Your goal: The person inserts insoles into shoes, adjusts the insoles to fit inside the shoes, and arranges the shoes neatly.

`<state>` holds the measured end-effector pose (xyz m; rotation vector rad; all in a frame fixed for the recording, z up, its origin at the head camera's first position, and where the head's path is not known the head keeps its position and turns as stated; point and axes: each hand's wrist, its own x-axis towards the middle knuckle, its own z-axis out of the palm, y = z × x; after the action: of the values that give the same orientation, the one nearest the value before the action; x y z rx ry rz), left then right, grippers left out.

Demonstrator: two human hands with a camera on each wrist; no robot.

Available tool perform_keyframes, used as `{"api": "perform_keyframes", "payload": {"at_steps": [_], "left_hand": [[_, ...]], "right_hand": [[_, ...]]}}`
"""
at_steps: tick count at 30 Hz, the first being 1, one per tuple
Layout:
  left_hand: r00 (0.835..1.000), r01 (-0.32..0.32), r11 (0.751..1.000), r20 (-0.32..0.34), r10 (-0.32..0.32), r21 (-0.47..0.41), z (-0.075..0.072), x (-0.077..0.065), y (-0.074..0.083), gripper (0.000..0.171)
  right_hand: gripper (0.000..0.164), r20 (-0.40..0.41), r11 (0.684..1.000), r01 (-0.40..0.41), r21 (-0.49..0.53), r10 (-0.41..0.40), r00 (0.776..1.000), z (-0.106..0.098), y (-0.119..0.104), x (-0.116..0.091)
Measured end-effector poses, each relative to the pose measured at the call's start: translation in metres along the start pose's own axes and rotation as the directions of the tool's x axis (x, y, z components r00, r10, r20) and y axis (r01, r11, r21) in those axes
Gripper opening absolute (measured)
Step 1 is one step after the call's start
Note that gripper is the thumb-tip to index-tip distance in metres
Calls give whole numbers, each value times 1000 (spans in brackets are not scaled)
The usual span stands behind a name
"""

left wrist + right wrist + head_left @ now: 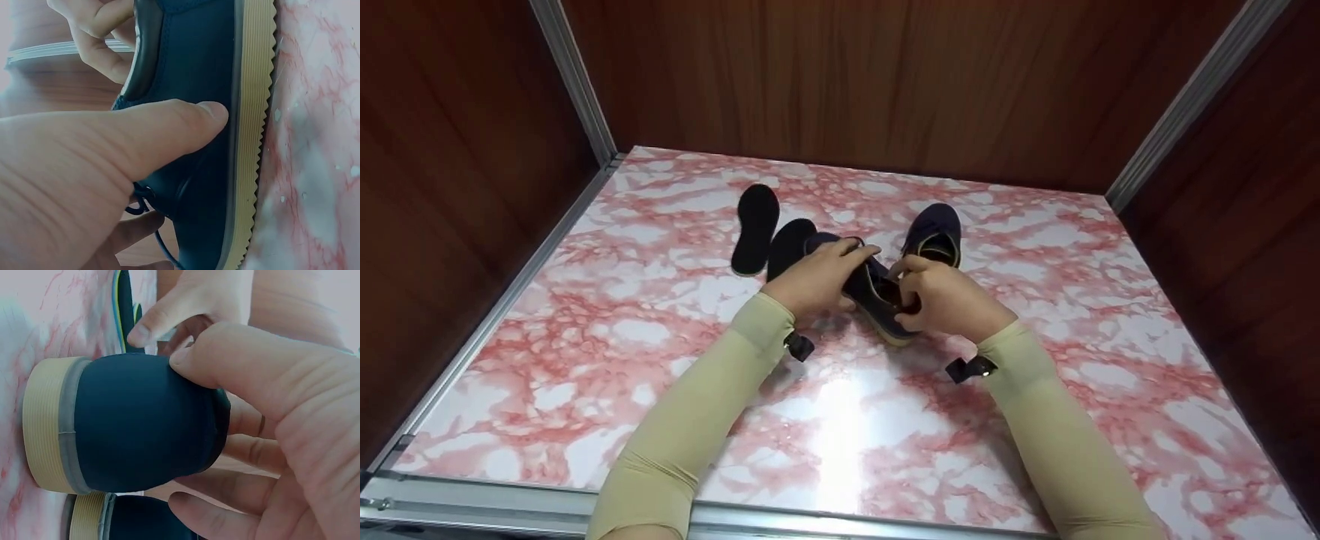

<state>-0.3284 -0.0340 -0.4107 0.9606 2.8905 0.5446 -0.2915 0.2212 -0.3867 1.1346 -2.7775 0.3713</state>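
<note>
A dark blue lace-up shoe [877, 311] with a ribbed cream sole stands on the table between both hands, its heel toward the person. My left hand [817, 279] grips its front half: the thumb [185, 126] lies along the side, the other fingers reach over the laces. At the heel, my right hand [952, 298] holds the collar, thumb [197, 360] outside on the heel fabric [135, 422] and fingers at the opening. How deep those fingers reach inside is hidden. Just beyond the right hand sits a matching shoe [936, 219], toe pointing away.
Two black insoles lie left of the held shoe: one insole [756, 229] farther left, another insole [790, 241] partly behind the left hand. The red-and-white marbled table [660, 375] is bordered by brown wood panels [840, 82] at the back and sides, with metal rails at the edges.
</note>
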Motion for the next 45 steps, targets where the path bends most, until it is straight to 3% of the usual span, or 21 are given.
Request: {"api": "perform_keyframes", "payload": {"at_steps": [5, 10, 15, 24, 30, 36, 41, 45], "left_hand": [[1000, -23, 999, 15, 23, 22, -1, 0, -2, 77], [997, -63, 997, 39, 62, 43, -2, 2, -3, 63], [998, -49, 996, 48, 46, 74, -5, 1, 2, 60], [997, -16, 993, 73, 8, 117, -8, -2, 8, 65], [997, -28, 989, 70, 18, 147, -13, -5, 10, 65], [998, -36, 993, 58, 30, 110, -19, -5, 7, 74], [996, -21, 996, 86, 13, 84, -21, -4, 3, 83], [994, 14, 998, 111, -21, 58, -18, -7, -1, 91]], "right_hand": [[18, 21, 999, -8, 42, 7, 1000, 0, 3, 0], [43, 56, 998, -34, 53, 31, 998, 1, 3, 0], [56, 57, 997, -64, 42, 61, 997, 2, 1, 0], [61, 86, 979, -204, 22, 201, 976, 4, 2, 3], [58, 61, 979, -205, 15, 203, 977, 7, 10, 3], [63, 55, 974, -223, 37, 221, 974, 6, 15, 2], [72, 102, 975, -219, 39, 214, 971, 5, 17, 1], [80, 161, 962, -267, 63, 255, 954, 4, 17, 0]]}}
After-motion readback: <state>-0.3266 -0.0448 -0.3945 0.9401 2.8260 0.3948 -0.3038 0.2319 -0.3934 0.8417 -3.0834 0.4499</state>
